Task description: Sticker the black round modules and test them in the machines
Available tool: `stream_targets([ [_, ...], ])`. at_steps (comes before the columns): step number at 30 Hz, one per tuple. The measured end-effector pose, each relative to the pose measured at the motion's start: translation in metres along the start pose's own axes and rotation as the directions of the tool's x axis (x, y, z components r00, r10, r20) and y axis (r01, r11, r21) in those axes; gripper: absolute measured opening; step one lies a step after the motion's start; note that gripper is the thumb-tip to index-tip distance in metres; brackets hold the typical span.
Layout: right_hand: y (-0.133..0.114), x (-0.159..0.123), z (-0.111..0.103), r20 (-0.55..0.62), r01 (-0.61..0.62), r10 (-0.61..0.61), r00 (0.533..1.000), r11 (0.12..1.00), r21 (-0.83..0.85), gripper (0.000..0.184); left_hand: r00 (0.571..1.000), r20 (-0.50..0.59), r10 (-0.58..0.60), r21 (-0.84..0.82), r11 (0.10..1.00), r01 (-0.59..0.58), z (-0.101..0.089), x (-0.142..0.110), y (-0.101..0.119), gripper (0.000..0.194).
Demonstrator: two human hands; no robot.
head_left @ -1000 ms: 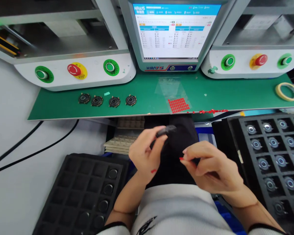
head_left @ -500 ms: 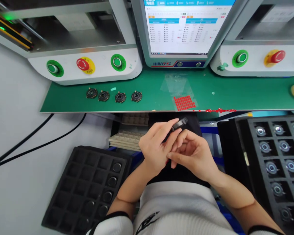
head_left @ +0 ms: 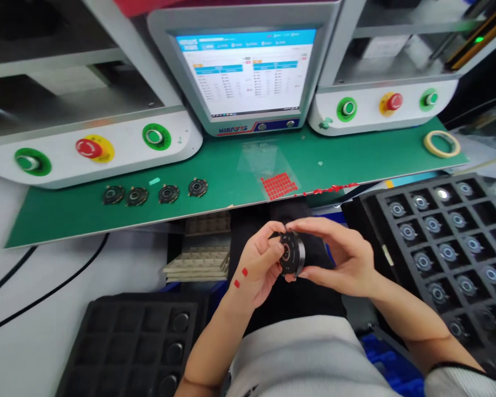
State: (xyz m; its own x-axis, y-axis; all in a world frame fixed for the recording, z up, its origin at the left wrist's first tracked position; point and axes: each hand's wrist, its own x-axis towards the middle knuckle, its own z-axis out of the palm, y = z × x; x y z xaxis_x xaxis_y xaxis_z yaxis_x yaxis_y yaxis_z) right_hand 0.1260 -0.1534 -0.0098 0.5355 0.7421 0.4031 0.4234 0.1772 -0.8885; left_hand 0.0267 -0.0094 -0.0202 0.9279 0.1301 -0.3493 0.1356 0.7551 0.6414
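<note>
A round black watch case (head_left: 291, 253) is held up over my lap, its sensor side partly facing me. My left hand (head_left: 262, 264) grips it from the left, with the thumb lying on the back of the case. Fingers and thumb of my right hand (head_left: 343, 256) clasp its upper and lower edge from the right. Two small red stickers (head_left: 244, 272) cling to the skin near my left wrist. Ahead on the green bench lies a sheet of red stickers (head_left: 279, 186), with loose red pieces (head_left: 330, 189) along the edge.
Several round watch backs (head_left: 168, 193) lie on the bench (head_left: 227, 165) at left. A screen (head_left: 248, 77) stands between two button panels. Tape (head_left: 441, 144) sits at right. Black foam trays hold watch parts: one at left (head_left: 119, 342), a fuller one at right (head_left: 432, 248).
The watch case has turned so its sensor side shows. My right hand has moved from beside my left wrist onto the case's edge. My left wrist has rolled, exposing red stickers. The view has shifted right.
</note>
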Motion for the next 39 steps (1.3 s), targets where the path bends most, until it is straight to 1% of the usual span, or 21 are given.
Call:
stream_targets([
  [3,0.003,-0.002,0.005,-0.082,0.038,-0.040,0.996,0.999,-0.019,0.054,0.999,-0.026,-0.020,0.006,1.000,0.020,0.006,0.002,-0.009,0.039],
  [6,0.006,-0.006,0.006,-0.147,0.038,-0.037,0.988,0.999,0.001,0.056,1.000,-0.024,-0.002,0.041,0.999,0.003,0.008,0.008,-0.018,0.037],
  [8,0.008,-0.010,0.004,-0.180,0.021,-0.018,0.983,1.000,0.015,0.055,1.000,-0.003,-0.013,0.050,0.999,0.013,0.009,0.015,-0.024,0.037],
  [11,0.010,-0.019,-0.009,-0.229,0.004,-0.013,0.973,0.999,-0.040,0.055,0.996,0.030,-0.081,0.081,0.994,0.078,0.018,0.027,-0.031,0.037],
  [13,0.010,-0.029,-0.031,-0.300,-0.044,0.010,0.954,0.993,-0.109,0.053,0.991,0.012,-0.130,0.118,0.985,0.127,0.027,0.031,-0.033,0.039],
  [14,0.010,-0.035,-0.048,-0.363,-0.102,0.042,0.931,0.984,-0.147,0.050,0.989,-0.012,-0.147,0.136,0.980,0.147,0.031,0.032,-0.033,0.038],
  [15,0.011,-0.043,-0.071,-0.444,-0.188,0.085,0.892,0.963,-0.193,0.047,0.987,-0.038,-0.156,0.149,0.976,0.160,0.034,0.032,-0.032,0.037],
  [16,0.013,-0.051,-0.099,-0.548,-0.300,0.128,0.827,0.925,-0.235,0.044,0.985,-0.063,-0.158,0.155,0.974,0.166,0.036,0.032,-0.031,0.034],
  [17,0.017,-0.059,-0.131,-0.648,-0.416,0.134,0.750,0.857,-0.304,0.044,0.984,-0.086,-0.156,0.156,0.973,0.168,0.036,0.032,-0.029,0.030],
  [18,0.022,-0.069,-0.165,-0.749,-0.554,0.116,0.652,0.747,-0.367,0.044,0.983,-0.108,-0.149,0.154,0.974,0.164,0.035,0.031,-0.027,0.028],
  [19,0.028,-0.079,-0.200,-0.832,-0.683,0.099,0.546,0.628,-0.374,0.043,0.982,-0.127,-0.141,0.146,0.976,0.159,0.033,0.031,-0.026,0.026],
  [20,0.034,-0.089,-0.233,-0.876,-0.739,0.079,0.476,0.576,-0.350,0.041,0.980,-0.145,-0.135,0.135,0.979,0.155,0.030,0.031,-0.025,0.025],
  [22,0.047,-0.110,-0.287,-0.917,-0.798,0.065,0.394,0.518,-0.307,0.038,0.975,-0.177,-0.136,0.118,0.980,0.158,0.021,0.033,-0.024,0.027],
  [23,0.053,-0.120,-0.306,-0.929,-0.818,0.058,0.367,0.495,-0.292,0.041,0.973,-0.187,-0.139,0.114,0.980,0.162,0.016,0.034,-0.024,0.029],
  [24,0.059,-0.129,-0.320,-0.935,-0.834,0.058,0.351,0.474,-0.283,0.043,0.971,-0.192,-0.144,0.112,0.979,0.168,0.010,0.036,-0.024,0.032],
  [25,0.065,-0.138,-0.330,-0.937,-0.845,0.061,0.343,0.456,-0.279,0.043,0.969,-0.197,-0.148,0.110,0.979,0.172,0.005,0.037,-0.025,0.035],
  [27,0.078,-0.152,-0.339,-0.934,-0.860,0.075,0.348,0.423,-0.287,0.041,0.966,-0.209,-0.152,0.108,0.978,0.177,-0.004,0.040,-0.024,0.039],
  [30,0.096,-0.166,-0.341,-0.917,-0.867,0.101,0.387,0.378,-0.325,0.038,0.957,-0.247,-0.151,0.109,0.977,0.182,-0.015,0.041,-0.024,0.039],
  [32,0.102,-0.171,-0.343,-0.895,-0.864,0.121,0.430,0.343,-0.369,0.038,0.955,-0.257,-0.148,0.114,0.977,0.182,-0.018,0.040,-0.023,0.038],
  [34,0.102,-0.176,-0.345,-0.865,-0.854,0.138,0.482,0.296,-0.428,0.038,0.958,-0.242,-0.155,0.120,0.975,0.188,-0.019,0.039,-0.023,0.037],
  [39,0.085,-0.190,-0.341,-0.765,-0.787,0.185,0.617,0.115,-0.606,0.032,0.968,-0.189,-0.165,0.163,0.967,0.196,-0.017,0.038,-0.024,0.033],
])
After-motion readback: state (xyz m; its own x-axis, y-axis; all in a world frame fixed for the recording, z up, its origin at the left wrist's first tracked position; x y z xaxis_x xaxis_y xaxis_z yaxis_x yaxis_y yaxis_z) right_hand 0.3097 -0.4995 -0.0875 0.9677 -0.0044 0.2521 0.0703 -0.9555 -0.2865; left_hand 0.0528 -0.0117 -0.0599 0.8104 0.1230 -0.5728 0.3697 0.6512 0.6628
